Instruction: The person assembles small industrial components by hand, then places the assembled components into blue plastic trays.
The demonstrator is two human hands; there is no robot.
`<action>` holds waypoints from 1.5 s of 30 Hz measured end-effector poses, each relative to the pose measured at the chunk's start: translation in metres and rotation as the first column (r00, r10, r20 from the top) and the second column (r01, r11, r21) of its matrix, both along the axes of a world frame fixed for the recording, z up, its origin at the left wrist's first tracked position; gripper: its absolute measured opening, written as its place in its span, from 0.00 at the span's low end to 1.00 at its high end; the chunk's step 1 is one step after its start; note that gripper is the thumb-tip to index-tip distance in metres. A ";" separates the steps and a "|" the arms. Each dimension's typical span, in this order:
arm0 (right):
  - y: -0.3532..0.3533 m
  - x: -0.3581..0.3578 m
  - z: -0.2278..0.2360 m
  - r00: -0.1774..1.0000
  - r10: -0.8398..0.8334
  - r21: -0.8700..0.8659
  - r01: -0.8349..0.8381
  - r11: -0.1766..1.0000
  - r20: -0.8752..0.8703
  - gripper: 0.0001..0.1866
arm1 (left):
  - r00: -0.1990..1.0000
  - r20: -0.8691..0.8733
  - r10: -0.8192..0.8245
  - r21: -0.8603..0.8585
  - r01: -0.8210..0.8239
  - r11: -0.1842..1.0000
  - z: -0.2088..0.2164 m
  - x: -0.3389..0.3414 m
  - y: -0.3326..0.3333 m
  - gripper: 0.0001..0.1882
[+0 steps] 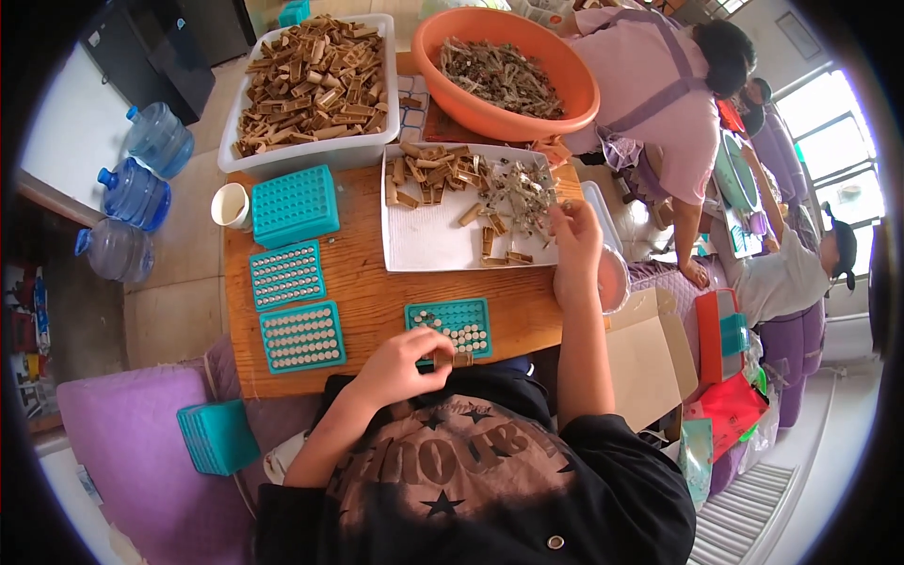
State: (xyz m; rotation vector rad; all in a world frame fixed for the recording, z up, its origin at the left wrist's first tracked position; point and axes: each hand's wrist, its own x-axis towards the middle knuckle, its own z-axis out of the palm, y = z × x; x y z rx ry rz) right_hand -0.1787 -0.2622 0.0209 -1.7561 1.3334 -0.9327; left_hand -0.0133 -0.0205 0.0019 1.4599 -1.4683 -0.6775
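Note:
My left hand (407, 365) is closed in a pinch on a small brown plastic casing (462, 360), at the near edge of a teal tray (447, 303). Round, pale pieces fill part of that tray. My right hand (576, 237) reaches to the right side of a shallow white box (414, 247), its fingers curled together over a heap of small clear-and-metal parts (520, 196). Whatever is between those fingers is too small to make out. Loose brown casings (435, 171) lie in the same box, left of the heap.
Behind stand a white tub of brown casings (315, 85) and an orange basin of small parts (504, 75). Two filled teal trays (302, 336), a teal block (294, 205) and a paper cup (231, 205) are at left. A person in pink (650, 80) leans in at right.

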 end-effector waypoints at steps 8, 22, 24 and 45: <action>0.027 0.007 0.016 0.742 0.242 0.115 -0.394 0.912 0.625 0.06 | 0.557 -0.550 -0.623 -0.010 0.741 0.671 0.020 -0.023 0.006 0.08; 0.128 0.016 0.021 0.586 0.600 0.008 -0.719 0.695 0.545 0.06 | 0.208 -0.971 0.122 0.145 0.102 0.984 0.009 0.003 -0.005 0.13; 0.129 0.015 0.020 0.589 0.595 0.014 -0.716 0.697 0.547 0.06 | 0.392 -0.905 0.167 0.194 0.031 0.981 0.010 0.004 -0.003 0.11; 0.125 -0.001 0.022 0.634 0.435 0.199 -0.683 0.703 0.640 0.12 | 0.576 -0.803 0.153 0.275 0.130 0.953 0.015 0.013 0.006 0.15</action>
